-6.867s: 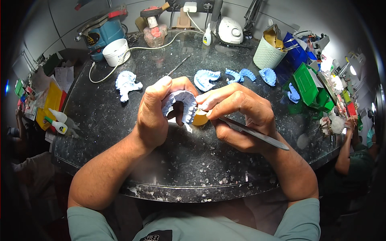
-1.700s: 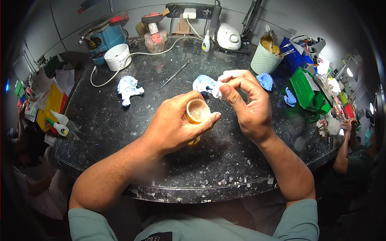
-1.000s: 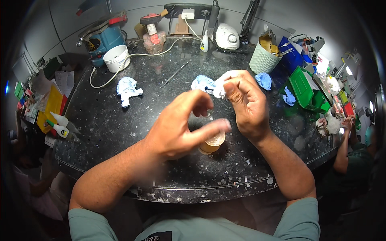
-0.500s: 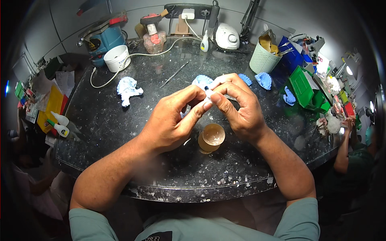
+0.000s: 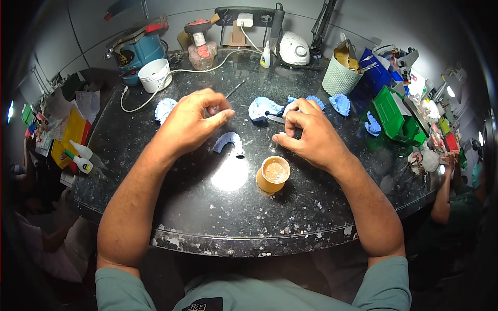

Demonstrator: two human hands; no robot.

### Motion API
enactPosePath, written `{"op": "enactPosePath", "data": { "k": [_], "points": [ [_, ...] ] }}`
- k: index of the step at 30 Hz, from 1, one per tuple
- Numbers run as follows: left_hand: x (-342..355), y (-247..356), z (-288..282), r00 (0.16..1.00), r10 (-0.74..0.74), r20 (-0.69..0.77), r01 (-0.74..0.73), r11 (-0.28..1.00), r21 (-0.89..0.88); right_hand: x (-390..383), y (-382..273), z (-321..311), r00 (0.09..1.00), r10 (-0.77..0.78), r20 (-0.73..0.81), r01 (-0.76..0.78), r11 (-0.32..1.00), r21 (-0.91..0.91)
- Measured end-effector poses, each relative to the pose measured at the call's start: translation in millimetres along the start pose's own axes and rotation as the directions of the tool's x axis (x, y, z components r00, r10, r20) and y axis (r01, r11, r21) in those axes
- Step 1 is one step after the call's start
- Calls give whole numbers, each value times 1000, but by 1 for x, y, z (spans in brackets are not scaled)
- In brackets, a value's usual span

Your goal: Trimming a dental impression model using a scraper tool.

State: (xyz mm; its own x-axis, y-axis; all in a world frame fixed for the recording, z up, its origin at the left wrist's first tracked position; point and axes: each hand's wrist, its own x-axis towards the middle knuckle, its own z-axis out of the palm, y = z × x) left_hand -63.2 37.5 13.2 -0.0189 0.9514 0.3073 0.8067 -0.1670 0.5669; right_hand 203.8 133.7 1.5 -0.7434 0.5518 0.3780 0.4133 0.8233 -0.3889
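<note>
The left hand [image 5: 194,122] was raised over the table [image 5: 171,217] with its fingers pinched together, but what they pinched I could not tell. The right hand [image 5: 311,137] was curled around a thin metal tool [image 5: 275,118] and a small white piece. The pale blue dental cast [image 5: 229,142] lay free between both hands, so work on it seemed only paused. The small orange cup [image 5: 273,174] stood just before the right hand. More blue casts [image 5: 263,107] lay behind the hands, in nobody's way.
</note>
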Motion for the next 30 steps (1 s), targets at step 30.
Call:
{"op": "enactPosePath", "data": {
  "k": [30],
  "points": [
    [-11,24,18,889,458,19,-450,881,-145,8,14,-9,958,130,-256,-59,962,268]
  ]
}}
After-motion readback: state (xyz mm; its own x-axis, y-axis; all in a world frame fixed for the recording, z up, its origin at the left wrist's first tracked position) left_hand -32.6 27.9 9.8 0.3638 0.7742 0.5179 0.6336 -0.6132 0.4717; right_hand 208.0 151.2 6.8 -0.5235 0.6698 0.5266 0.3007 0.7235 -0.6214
